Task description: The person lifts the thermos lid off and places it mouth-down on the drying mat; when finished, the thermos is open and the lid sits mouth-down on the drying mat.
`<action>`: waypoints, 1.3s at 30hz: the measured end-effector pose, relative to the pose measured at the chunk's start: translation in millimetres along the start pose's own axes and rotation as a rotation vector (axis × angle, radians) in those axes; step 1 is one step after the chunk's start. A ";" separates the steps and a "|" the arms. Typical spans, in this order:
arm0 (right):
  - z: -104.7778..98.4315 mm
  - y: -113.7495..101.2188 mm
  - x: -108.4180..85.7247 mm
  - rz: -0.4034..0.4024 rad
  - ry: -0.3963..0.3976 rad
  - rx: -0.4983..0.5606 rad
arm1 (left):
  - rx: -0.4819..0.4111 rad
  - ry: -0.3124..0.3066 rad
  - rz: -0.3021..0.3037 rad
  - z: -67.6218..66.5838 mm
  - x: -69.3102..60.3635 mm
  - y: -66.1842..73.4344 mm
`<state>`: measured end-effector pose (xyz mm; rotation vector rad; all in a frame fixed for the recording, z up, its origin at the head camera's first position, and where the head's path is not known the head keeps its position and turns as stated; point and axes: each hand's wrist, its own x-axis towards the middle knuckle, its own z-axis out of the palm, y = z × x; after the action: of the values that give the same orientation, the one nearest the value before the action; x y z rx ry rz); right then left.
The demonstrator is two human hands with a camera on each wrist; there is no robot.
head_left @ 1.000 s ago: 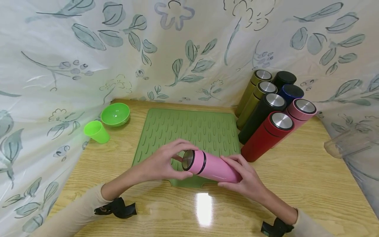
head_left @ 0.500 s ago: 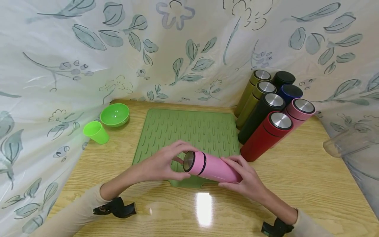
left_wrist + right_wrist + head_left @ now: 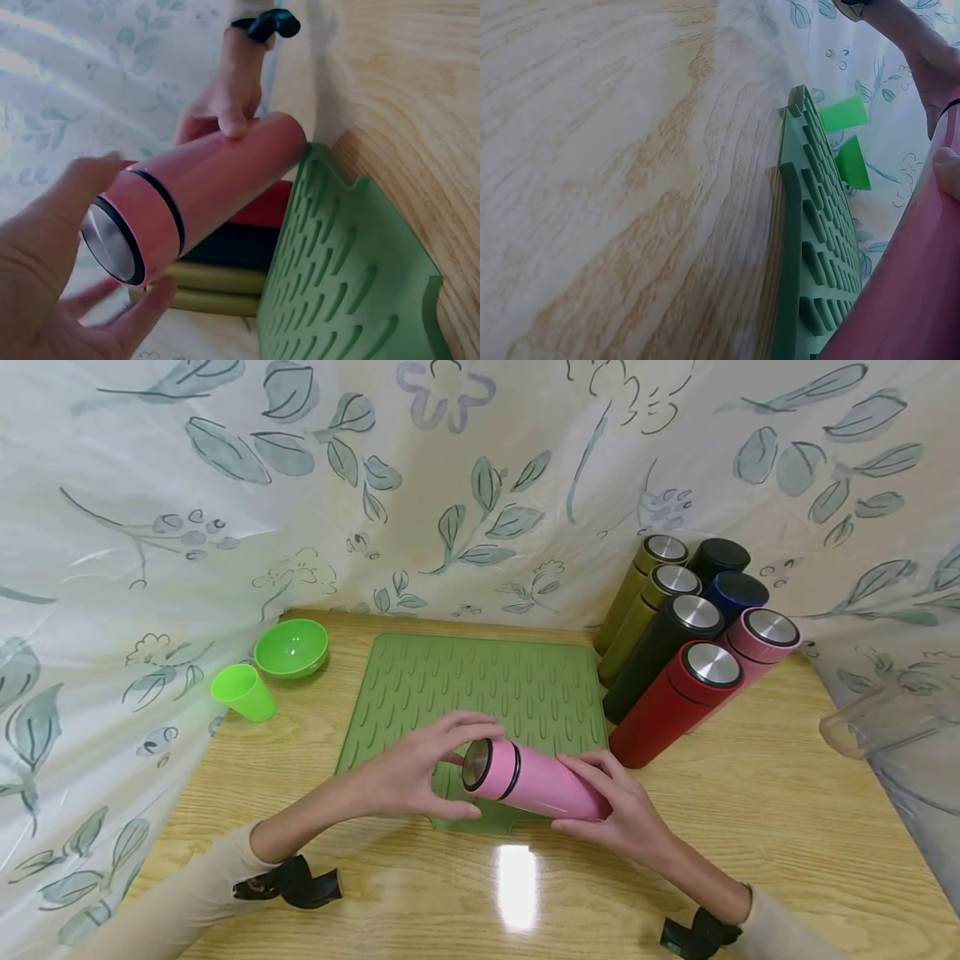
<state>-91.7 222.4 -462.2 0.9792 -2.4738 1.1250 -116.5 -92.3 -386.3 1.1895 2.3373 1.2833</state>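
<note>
A pink thermos (image 3: 551, 783) lies tilted over the front edge of the green ridged mat (image 3: 487, 681), its steel-topped cap (image 3: 504, 770) facing left. Around its lower end my right hand (image 3: 618, 806) grips the body, thumb below and fingers above. At the cap, my left hand (image 3: 420, 768) is spread, thumb and fingers on opposite sides. The left thumb stands apart from the cap in the head view. In the left wrist view the fingers (image 3: 150, 307) are stretched out beside the cap; whether a fingertip touches it, I cannot tell.
Several upright thermoses, among them a red one (image 3: 675, 706), a black one (image 3: 660, 660) and another pink one (image 3: 762, 639), stand right of the mat. A green bowl (image 3: 292, 649) and green cup (image 3: 245, 693) sit at left. A clear container (image 3: 851, 727) is at the right edge.
My left thumb has moved slightly away from the cap, so the left hand is spread wider. The thermos and my right hand have hardly moved.
</note>
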 end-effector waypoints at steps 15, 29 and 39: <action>-3.1 -0.5 0.6 0.006 0.001 0.001 | 0.011 0.015 0.001 1.4 -1.2 4.4; -2.2 -2.5 -0.3 0.010 0.005 -0.009 | 0.019 0.036 -0.041 3.1 -2.8 5.7; -3.3 -3.6 1.2 0.000 0.009 -0.004 | 0.001 0.065 -0.040 2.0 -3.5 5.8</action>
<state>-90.3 222.6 -457.4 0.9709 -2.4681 1.1219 -109.9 -92.0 -383.5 1.1121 2.3949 1.3263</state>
